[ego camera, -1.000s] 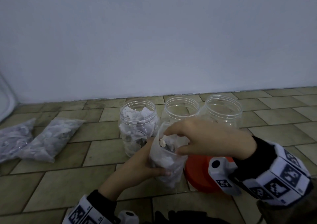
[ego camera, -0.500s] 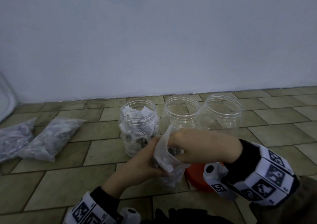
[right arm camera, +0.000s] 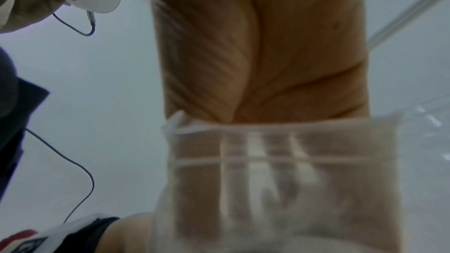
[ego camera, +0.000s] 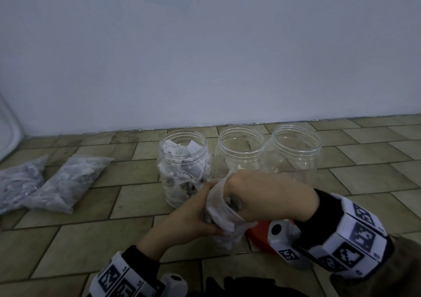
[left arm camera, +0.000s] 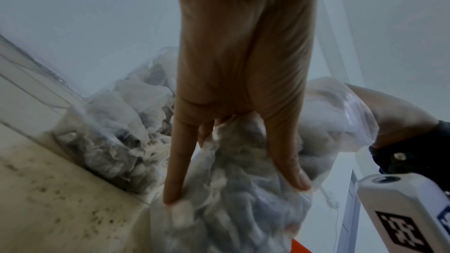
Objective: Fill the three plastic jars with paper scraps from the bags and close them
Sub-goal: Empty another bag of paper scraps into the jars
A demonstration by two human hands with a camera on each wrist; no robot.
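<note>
Plastic jars: three, standing in one row on the tiled floor near the wall. One jar, the left jar (ego camera: pixel 184 167), contains paper scraps. Two jars, the middle jar (ego camera: pixel 241 147) and the right jar (ego camera: pixel 296 151), show no scraps inside.

Plastic bags of paper scraps: three. Two lie side by side on the floor at the left, the outer bag (ego camera: pixel 18 181) and the inner bag (ego camera: pixel 66 183). One, the held bag (ego camera: pixel 224 219), is in front of the jars.

Hands: two, the left hand (ego camera: pixel 189 217) and the right hand (ego camera: pixel 268 196).

Orange lids: one orange lid (ego camera: pixel 258 236) is visible; any further lids cannot be counted.
</note>
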